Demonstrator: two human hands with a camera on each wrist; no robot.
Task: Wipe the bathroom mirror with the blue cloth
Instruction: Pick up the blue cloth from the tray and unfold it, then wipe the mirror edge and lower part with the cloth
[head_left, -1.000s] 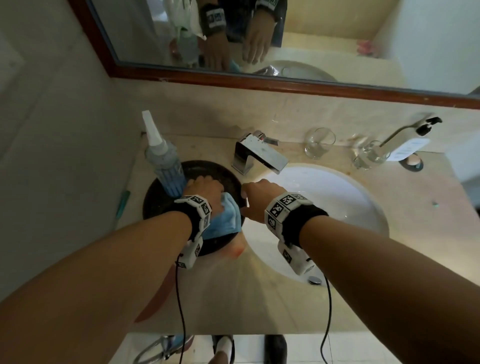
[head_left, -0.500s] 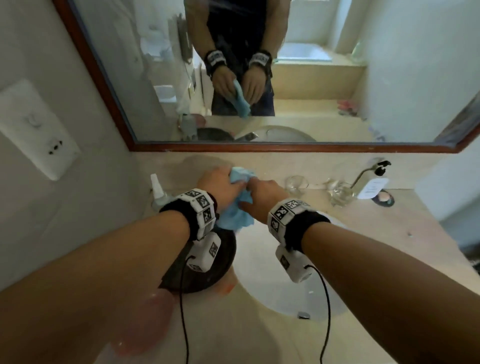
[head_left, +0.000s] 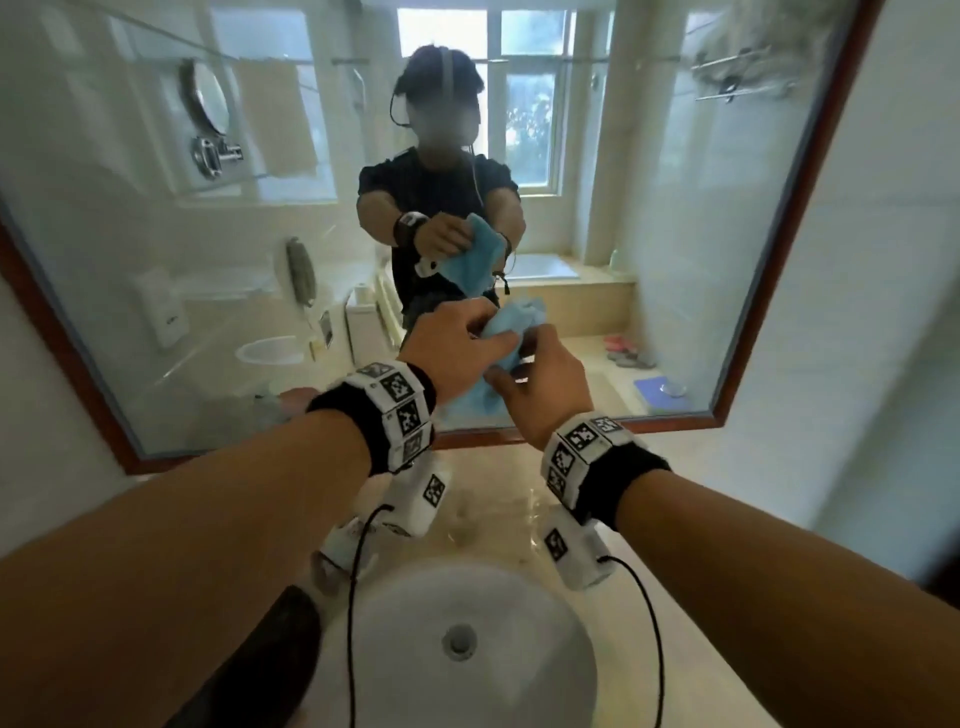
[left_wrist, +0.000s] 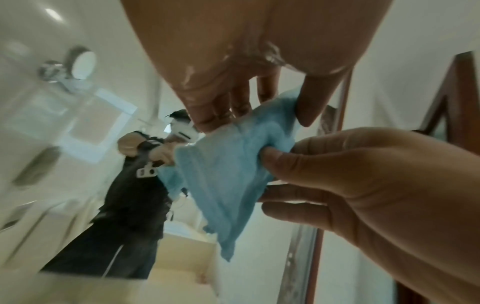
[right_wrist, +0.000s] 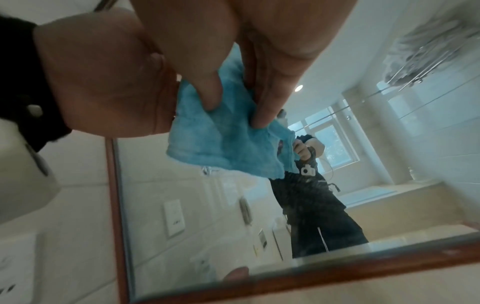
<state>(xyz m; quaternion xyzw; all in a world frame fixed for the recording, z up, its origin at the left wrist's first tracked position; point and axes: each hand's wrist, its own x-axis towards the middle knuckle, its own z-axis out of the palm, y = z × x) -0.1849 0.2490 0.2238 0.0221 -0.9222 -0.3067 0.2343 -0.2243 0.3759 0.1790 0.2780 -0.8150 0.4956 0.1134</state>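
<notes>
The blue cloth (head_left: 511, 332) is bunched between both hands, held up in front of the lower middle of the mirror (head_left: 649, 208). I cannot tell whether it touches the glass. My left hand (head_left: 457, 338) pinches its upper part between thumb and fingers. In the left wrist view, the left hand (left_wrist: 259, 115) is above the cloth (left_wrist: 228, 174), which hangs down in a point. My right hand (head_left: 540, 374) grips the cloth from the right and below. In the right wrist view, two fingers of the right hand (right_wrist: 236, 109) press into the cloth (right_wrist: 221, 144).
The mirror has a brown wooden frame (head_left: 675, 423) and reflects a person holding the cloth. Below my forearms are a white sink basin (head_left: 467, 675) and the beige counter (head_left: 701, 649). A dark round tray (head_left: 291, 623) shows at the lower left. A pale wall closes the right side.
Both hands lifted the blue cloth from the dark tray on the counter up in front of the mirror. The head view tilted up from the counter to the glass.
</notes>
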